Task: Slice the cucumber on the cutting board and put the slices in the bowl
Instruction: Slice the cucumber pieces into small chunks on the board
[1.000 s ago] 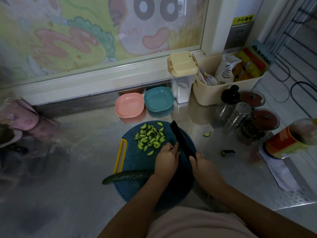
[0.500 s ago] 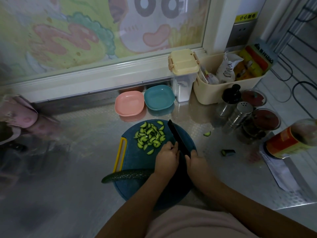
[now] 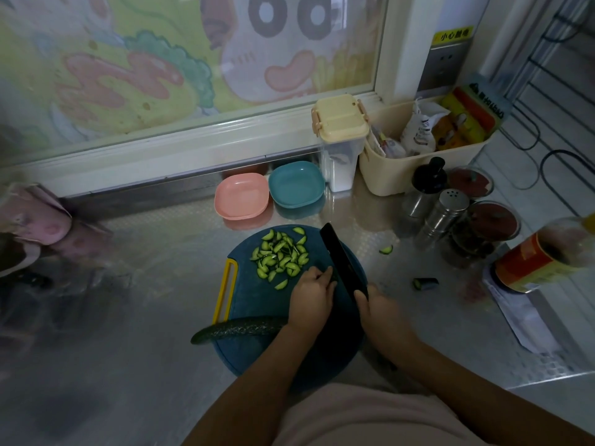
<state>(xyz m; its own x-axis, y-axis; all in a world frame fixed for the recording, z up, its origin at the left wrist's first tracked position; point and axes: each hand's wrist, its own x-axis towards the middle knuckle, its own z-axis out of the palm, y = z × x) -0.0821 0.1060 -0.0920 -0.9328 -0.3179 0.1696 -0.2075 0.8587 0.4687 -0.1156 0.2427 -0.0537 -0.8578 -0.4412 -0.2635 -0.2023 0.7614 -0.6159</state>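
R hand (image 3: 381, 312) grips knife (image 3: 339, 252); cuke (image 3: 238, 328) overhangs board (image 3: 254, 294).

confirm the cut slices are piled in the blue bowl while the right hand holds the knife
Not quite: the head view shows the cut slices piled on the cutting board; the blue bowl is empty. The right hand does hold the knife.

Dim overall. Daylight enters through the painted window (image 3: 180, 69) at the top, the brightest area. The steel counter (image 3: 154, 249) gives soft glare and mirrors the pink bowl (image 3: 241, 196) and blue bowl (image 3: 296, 184). Forearms (image 3: 257, 381) and the near half of the cutting board (image 3: 244, 352) sit in deep shadow; the black knife (image 3: 341, 259) nearly merges with it. Left edge smeared: we cannot make out the pink object (image 3: 35, 217) there. Window sill (image 3: 180, 149) bows, wide-angle.
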